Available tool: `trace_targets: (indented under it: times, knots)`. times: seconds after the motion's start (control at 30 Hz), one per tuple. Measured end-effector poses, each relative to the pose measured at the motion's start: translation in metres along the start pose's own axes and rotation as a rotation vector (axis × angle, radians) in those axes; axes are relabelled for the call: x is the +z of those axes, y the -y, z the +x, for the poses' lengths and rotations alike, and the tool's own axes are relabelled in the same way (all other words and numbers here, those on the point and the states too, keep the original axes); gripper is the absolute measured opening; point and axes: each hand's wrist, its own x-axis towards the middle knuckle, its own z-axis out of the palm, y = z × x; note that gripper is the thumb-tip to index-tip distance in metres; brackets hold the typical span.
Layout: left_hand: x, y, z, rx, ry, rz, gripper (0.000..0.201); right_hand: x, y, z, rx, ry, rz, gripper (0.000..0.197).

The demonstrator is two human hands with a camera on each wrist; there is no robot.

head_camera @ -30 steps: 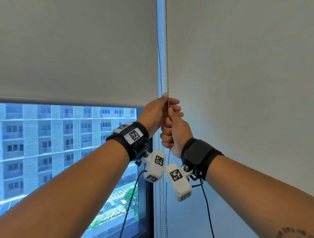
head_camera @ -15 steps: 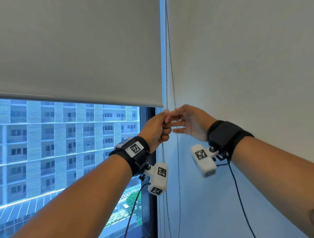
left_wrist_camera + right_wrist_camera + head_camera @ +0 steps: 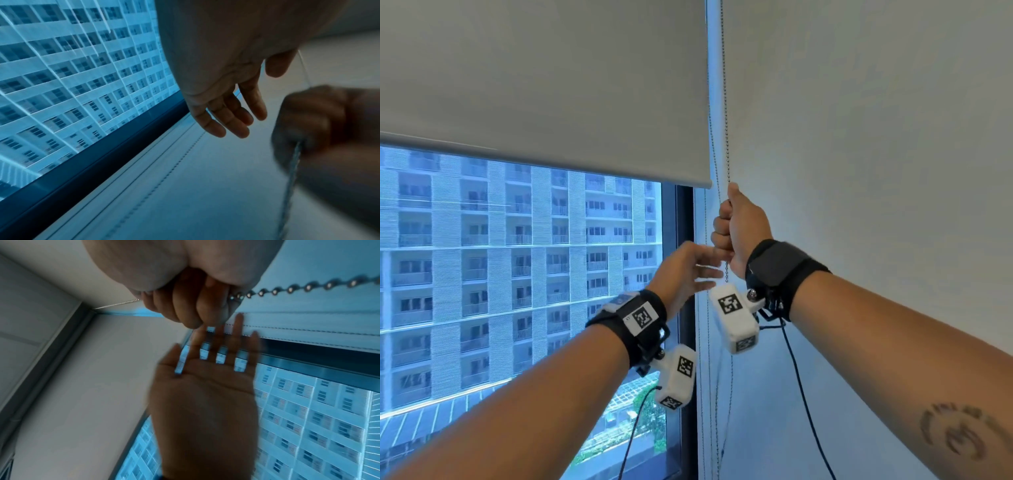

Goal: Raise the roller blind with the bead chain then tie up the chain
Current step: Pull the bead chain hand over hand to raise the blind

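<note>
The bead chain [image 3: 728, 161] hangs just right of the roller blind [image 3: 544, 85], which covers roughly the window's upper part. Right hand [image 3: 736, 229] is fisted around it; left hand [image 3: 685, 270] sits just below, fingers spread, holding nothing. I'd pull straight down, steady, then regrip higher. Wrist camera cables [image 3: 801, 387] dangle near the chain and could snag.

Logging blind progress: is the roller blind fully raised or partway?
Partway. The roller blind has its bottom edge across the window; glass shows below.
</note>
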Motion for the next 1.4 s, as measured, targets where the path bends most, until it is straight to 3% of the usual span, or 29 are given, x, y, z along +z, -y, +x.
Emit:
trace_targets:
  times: [0.2,0.33,0.57,0.77,0.9,1.0,1.07,1.2,1.4]
  knots:
    - [-0.007,-0.049,0.016,0.112,-0.026,0.052,0.041,-0.008,-0.024,-0.013,0.001,0.055,-0.023,0.068]
    - [0.006,-0.066,0.022,0.129,-0.006,0.07,0.045,-0.006,-0.023,-0.019,-0.001,0.077,0.0,0.052]
    - [0.028,-0.08,0.026,0.142,0.005,0.06,0.04,-0.015,-0.034,-0.026,0.06,0.14,-0.049,0.053]
    - [0.044,-0.064,0.027,0.061,-0.048,-0.175,0.031,-0.031,-0.037,-0.025,0.047,0.232,-0.242,0.051]
    - [0.043,-0.055,0.028,0.073,-0.099,-0.243,0.041,-0.049,-0.023,-0.015,0.026,0.434,-0.619,0.03]
    - [0.039,-0.055,0.027,0.082,-0.1,-0.275,0.045,-0.056,-0.002,-0.002,-0.011,0.423,-0.783,0.036]
    - [0.039,-0.054,0.028,0.093,-0.098,-0.27,0.047,-0.054,0.012,0.009,-0.061,0.343,-0.713,0.028]
    - [0.043,-0.049,0.027,0.103,-0.092,-0.257,0.048,-0.035,0.038,0.027,-0.087,0.261,-0.335,0.019]
    - [0.048,-0.019,0.028,0.073,-0.142,-0.236,0.039,-0.003,0.048,0.036,-0.015,0.23,-0.008,0.044]
